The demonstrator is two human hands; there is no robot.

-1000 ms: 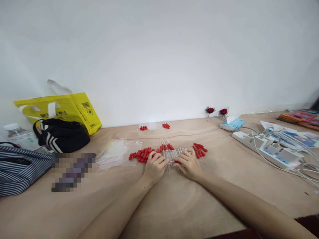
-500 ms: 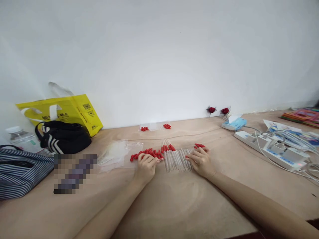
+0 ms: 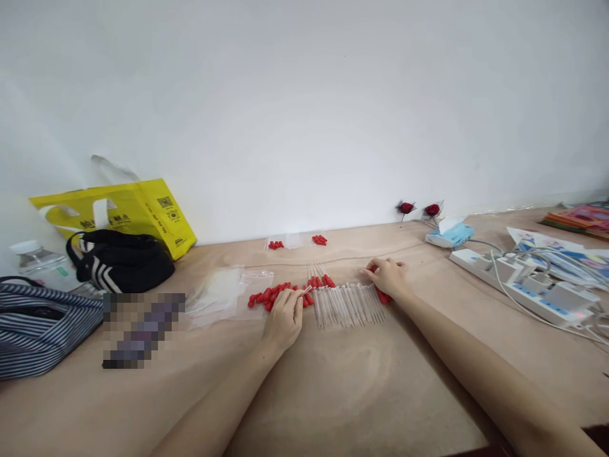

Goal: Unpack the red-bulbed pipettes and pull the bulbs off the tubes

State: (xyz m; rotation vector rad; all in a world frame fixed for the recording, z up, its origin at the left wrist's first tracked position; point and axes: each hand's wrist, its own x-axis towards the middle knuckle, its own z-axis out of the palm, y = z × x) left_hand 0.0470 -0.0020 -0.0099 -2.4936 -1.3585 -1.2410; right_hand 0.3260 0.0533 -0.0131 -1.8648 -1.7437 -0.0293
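Observation:
My left hand [image 3: 284,317] is closed on a thin pale stick [image 3: 307,291], whose tip sticks out past the fingers. It rests by a pile of small red capsule-shaped pieces [image 3: 266,295], partly covering them. To its right, thin clear tubes [image 3: 349,306] lie side by side in a row. My right hand [image 3: 389,277] is over the far right end of that row, its fingertips pinched at a small red piece [image 3: 371,268]. Under its palm more red pieces [image 3: 383,297] show. Several thin sticks with red ends [image 3: 320,280] lie behind the row.
Clear plastic bags [image 3: 216,295] lie left of the pile. Small bags with red pieces [image 3: 276,245] sit by the wall. A yellow bag [image 3: 128,209] and black pouch [image 3: 130,260] stand left. At right are a power strip [image 3: 518,289], a tissue pack [image 3: 450,236] and fabric roses [image 3: 406,208].
My right hand has moved up and away from the tube row to the red pieces at its far right. My left hand has turned slightly, tilting the stick's tip upward.

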